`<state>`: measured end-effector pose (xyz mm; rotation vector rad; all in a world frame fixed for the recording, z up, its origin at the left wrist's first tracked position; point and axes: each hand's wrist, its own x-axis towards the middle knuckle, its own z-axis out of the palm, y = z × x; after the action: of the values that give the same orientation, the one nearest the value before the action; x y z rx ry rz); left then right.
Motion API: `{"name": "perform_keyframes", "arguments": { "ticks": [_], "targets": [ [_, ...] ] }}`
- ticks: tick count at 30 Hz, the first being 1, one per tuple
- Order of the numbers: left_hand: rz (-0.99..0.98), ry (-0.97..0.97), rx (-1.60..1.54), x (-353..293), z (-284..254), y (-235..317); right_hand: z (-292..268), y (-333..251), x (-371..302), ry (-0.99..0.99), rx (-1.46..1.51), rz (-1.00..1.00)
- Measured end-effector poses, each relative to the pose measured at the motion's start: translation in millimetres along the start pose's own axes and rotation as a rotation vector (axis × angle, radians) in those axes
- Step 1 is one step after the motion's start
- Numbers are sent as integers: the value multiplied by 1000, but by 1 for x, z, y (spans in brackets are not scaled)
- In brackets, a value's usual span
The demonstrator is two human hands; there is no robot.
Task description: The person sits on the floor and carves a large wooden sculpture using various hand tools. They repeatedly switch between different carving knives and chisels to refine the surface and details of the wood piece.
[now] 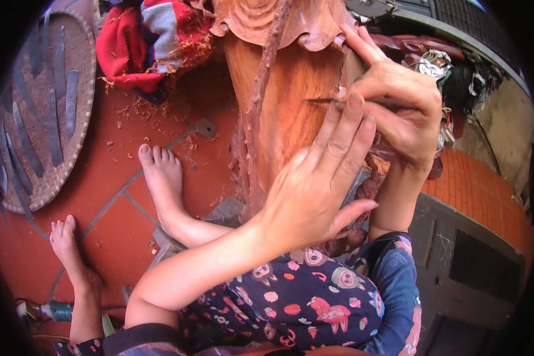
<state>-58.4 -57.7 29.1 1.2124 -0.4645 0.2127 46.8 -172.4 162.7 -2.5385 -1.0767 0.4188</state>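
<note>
Here's the tool (pixel 321 100), thin and dark, its point lying over the broad brown face of the wood (pixel 305 74), which stands right in front of the person. The right hand (pixel 400 98) has thumb and forefinger pinched on it, two more fingers stretched up to the carved edge. The left hand (pixel 317 172) comes in alongside, fingers straight and nearly together, thumb apart; whether they press on the tool, I can't tell.

The danger, I'd judge, is a slip: push too hard, or catch the grain, and that point could skid and score the smooth face. The left fingertips are close enough to be nicked if the pinch gives.

And look, a knobbly stem (pixel 260 89) runs down across the wood, likely blocking any long stroke leftward. Beyond it, a bare foot (pixel 163 172) rests on the shaving-strewn floor (pixel 121 243), near a metal plate (pixel 206 127). Far left, a woven tray (pixel 91 104) of blades; above, a red cloth (pixel 121 47) flecked with shavings.
</note>
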Motion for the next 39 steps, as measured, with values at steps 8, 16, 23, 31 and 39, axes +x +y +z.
{"name": "perform_keyframes", "arguments": {
  "ticks": [8,16,23,31,39],
  "targets": [
    [34,67,-72,1,-3,20,3,-9,4,29,-12,61],
    [-14,42,-86,7,2,26,14,-22,14,287,223,182],
    [3,9,-215,-28,-1,35,22,-36,23,170,-93,137],
    [-133,77,-248,-31,-7,32,19,-47,29,-176,-242,205],
    [-117,66,-252,-22,-11,29,15,-35,26,-147,-115,106]
  ]
}}
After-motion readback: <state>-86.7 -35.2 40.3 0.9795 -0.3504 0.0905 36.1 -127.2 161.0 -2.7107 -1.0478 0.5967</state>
